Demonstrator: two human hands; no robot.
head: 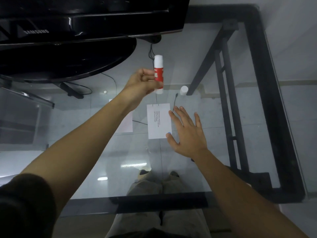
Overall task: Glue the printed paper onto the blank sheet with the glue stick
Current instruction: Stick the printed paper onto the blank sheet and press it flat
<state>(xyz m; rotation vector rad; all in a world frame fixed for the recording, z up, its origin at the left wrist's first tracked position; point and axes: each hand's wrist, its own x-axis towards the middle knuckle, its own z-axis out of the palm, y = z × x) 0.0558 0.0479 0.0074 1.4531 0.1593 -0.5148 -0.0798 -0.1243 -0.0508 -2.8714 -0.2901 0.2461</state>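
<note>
My left hand (143, 81) holds a red and white glue stick (158, 73) upright, lifted above the glass table. A small white printed paper (158, 121) with a few lines of text lies flat on the glass. My right hand (186, 133) hovers open with fingers spread at the paper's right edge, thumb at its lower right corner. A blank sheet (126, 123) lies to the left of the printed paper, mostly hidden behind my left forearm. A white cap (183, 90) stands on the glass beyond the printed paper.
A black Samsung monitor (68, 31) with a round base fills the far left of the glass table (223, 160). The table's black frame (267, 100) runs along the right and near edges. Cables run under the glass.
</note>
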